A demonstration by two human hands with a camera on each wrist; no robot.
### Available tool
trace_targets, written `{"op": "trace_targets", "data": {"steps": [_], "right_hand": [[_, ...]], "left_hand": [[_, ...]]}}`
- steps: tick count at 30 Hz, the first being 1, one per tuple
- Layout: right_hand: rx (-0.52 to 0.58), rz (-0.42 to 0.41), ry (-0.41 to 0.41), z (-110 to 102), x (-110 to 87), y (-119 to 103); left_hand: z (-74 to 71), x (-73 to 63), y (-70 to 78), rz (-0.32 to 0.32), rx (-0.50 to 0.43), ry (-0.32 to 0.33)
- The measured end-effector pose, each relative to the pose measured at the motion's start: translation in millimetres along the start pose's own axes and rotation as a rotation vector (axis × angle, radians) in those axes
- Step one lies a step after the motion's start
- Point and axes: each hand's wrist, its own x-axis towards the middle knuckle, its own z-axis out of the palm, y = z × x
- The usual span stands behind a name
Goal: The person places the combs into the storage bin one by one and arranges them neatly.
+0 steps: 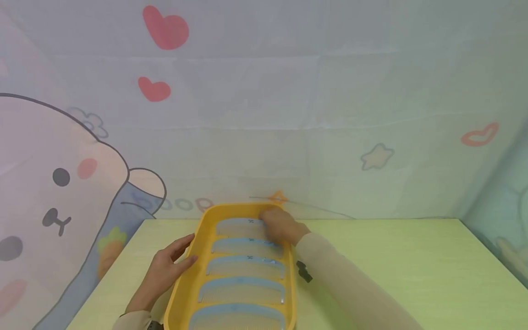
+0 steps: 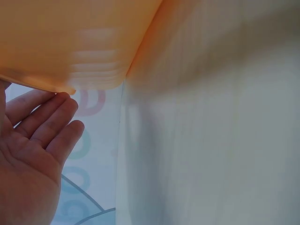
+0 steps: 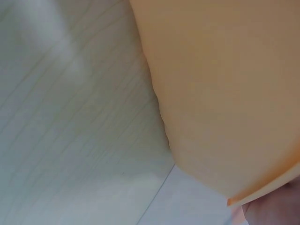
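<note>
A yellow plastic tray (image 1: 292, 293) lies lengthwise before me, holding a column of light-blue combs with translucent teeth. The farthest comb (image 1: 241, 228) has its right end hidden behind my right hand (image 1: 282, 225). That hand reaches over the right rim into the tray's far right corner; its fingertips are hidden, so I cannot tell whether they pinch the comb. At the left rim, my left hand (image 1: 165, 266) has its thumb near the edge. In the left wrist view its fingers (image 2: 58, 124) are nearly straight, with the tips at the rim.
The tray stands on a pale yellow-green table (image 1: 392, 266), close to a printed cloth backdrop (image 1: 350, 82) behind it. A small black object (image 1: 304, 271) shows beside the right forearm. The nearest comb (image 1: 237, 318) is cut off by the head view's lower edge.
</note>
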Motion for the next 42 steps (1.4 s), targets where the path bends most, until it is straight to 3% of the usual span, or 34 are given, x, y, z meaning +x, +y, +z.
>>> {"op": "trace_targets", "data": {"steps": [8, 20, 24, 31, 42], "right_hand": [[-0.093, -0.028, 0.006, 2, -2.1, -1], [-0.108, -0.091, 0.049, 0, -9.4, 1], [-0.028, -0.102, 0.054, 1, -8.9, 6], [0.232, -0.2, 0.105, -8, -22.3, 19], [0.294, -0.169, 0.274, -33, -75.7, 35]], "left_hand": [[0.2, 0.4, 1.2, 0.001, -0.002, -0.005], [1.2, 2.1, 2.0, 0.011, -0.004, -0.012], [2.9, 3.0, 2.4, 0.008, -0.002, -0.014], [3.6, 5.0, 1.2, 0.005, 0.033, -0.018], [-14.3, -1.0, 11.4, -0.011, 0.155, 0.02]]}}
